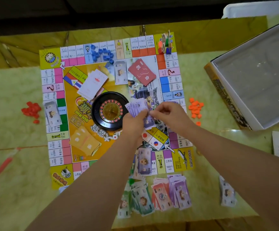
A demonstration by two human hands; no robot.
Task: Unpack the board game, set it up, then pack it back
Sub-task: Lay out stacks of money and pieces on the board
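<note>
Over the board, I see the left hand gripping fanned notes, fingers curled; the right hand pinches their edge.

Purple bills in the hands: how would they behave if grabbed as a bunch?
Probably light and floppy: the purple bills are thin sheets, fanned between the left hand and right hand. Likely to slide apart unless pinched firmly; the bill piles on the table lie splayed.
</note>
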